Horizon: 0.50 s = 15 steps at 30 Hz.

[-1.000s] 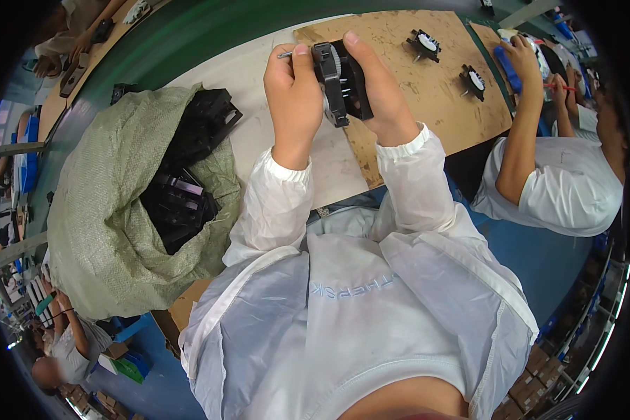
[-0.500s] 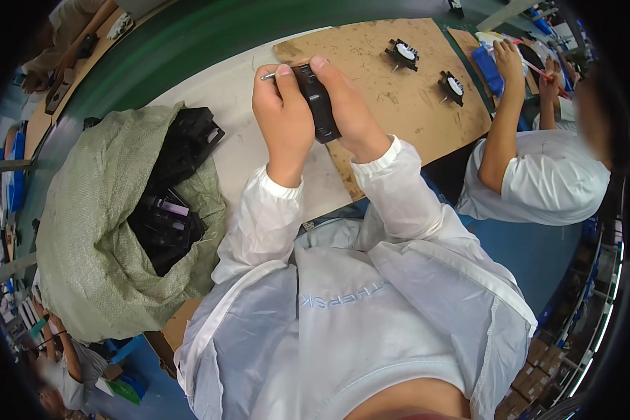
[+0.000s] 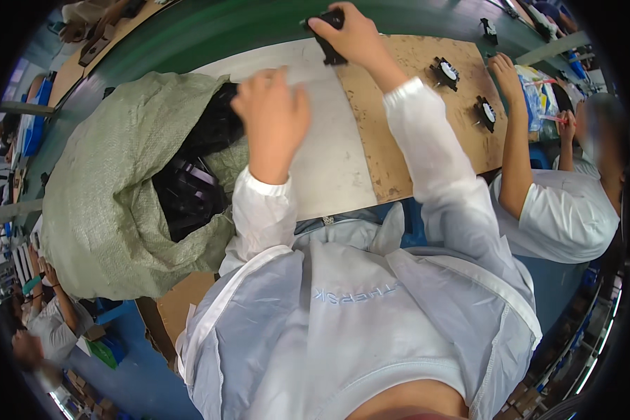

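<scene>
Black part (image 3: 330,50) advanced; left hand (image 3: 271,117) seemingly free.

We see the held black part (image 3: 331,46) as hard, mostly matt plastic; the dark pieces (image 3: 185,210) look like plastic too, glossy where light catches them; the sack (image 3: 94,189) is woven, rough and creased; we find the brown board (image 3: 406,143) matt, scuffed and wood-like, the pale sheet (image 3: 322,154) smooth, the white sleeves (image 3: 427,133) thin, sheer cloth.
</scene>
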### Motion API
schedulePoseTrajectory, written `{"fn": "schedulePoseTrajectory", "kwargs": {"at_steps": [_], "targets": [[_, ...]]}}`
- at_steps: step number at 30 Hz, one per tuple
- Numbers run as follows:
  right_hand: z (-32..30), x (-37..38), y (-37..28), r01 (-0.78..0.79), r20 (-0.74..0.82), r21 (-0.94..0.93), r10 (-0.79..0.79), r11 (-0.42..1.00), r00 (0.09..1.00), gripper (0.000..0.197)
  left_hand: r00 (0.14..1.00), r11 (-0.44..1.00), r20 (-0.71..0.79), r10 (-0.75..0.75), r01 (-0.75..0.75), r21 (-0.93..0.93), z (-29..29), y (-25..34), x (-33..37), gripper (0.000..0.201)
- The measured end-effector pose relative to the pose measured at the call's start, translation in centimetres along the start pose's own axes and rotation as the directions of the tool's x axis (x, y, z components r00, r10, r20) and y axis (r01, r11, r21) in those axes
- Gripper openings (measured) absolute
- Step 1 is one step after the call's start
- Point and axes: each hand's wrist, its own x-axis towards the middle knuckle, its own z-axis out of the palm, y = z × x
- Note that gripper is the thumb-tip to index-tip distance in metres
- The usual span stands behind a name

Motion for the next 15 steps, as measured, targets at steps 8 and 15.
{"fn": "schedulePoseTrajectory", "kwargs": {"at_steps": [8, 15], "targets": [[4.8, 10.2, 7.3, 0.129, -0.056, -0.790, -0.279, 0.600, 0.959, 0.053, 0.999, 0.689, -0.053, 0.011, 0.031, 0.724, -3.6, -2.6, 0.4, 0.015], [0.7, -3.0, 1.1, 0.531, 0.300, 0.117, -0.539, 0.840, 0.787, 0.073, 0.972, 0.988, -0.201, -0.119, 0.137, 0.074, -2.2, 1.1, 2.0, 0.023]]}}
